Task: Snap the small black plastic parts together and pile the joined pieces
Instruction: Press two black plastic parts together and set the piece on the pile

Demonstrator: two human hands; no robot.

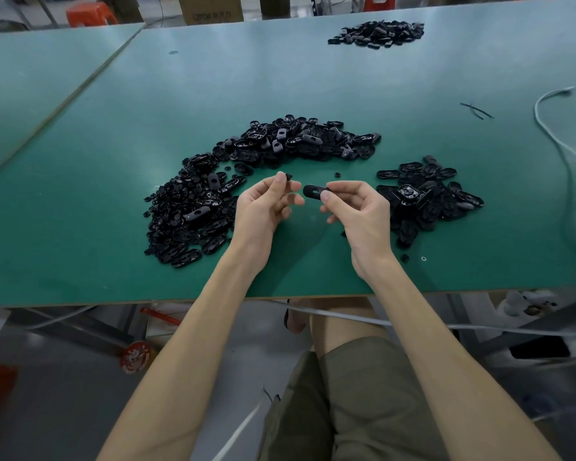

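Green board tops the worktable (120,181) at which a seated person in olive shorts (363,394) holds two small black plastic parts just above the surface, near the table's front edge. The left hand (263,207), palm up, pinches a small round black plastic stud (288,177) between thumb and forefinger, its other fingers loosely curled. The right hand (359,211) pinches one end of a flat oval black plastic plate (313,192) between thumb and forefinger, and the plate's free end points left toward the stud. The two parts are near each other but apart, not joined. A curved heap of loose black plastic parts (246,161) arcs from the left of the hands round to their far side. A smaller pile of black oval pieces (429,197) lies just right of the right hand; whether these are joined cannot be told. A third black pile (379,33) sits well apart at the far right. A white cable (561,144) trails down the table's right side, with thin black strips (476,110) near it. A cardboard box (210,8) and an orange plastic stool (87,13) stand beyond the far edge.
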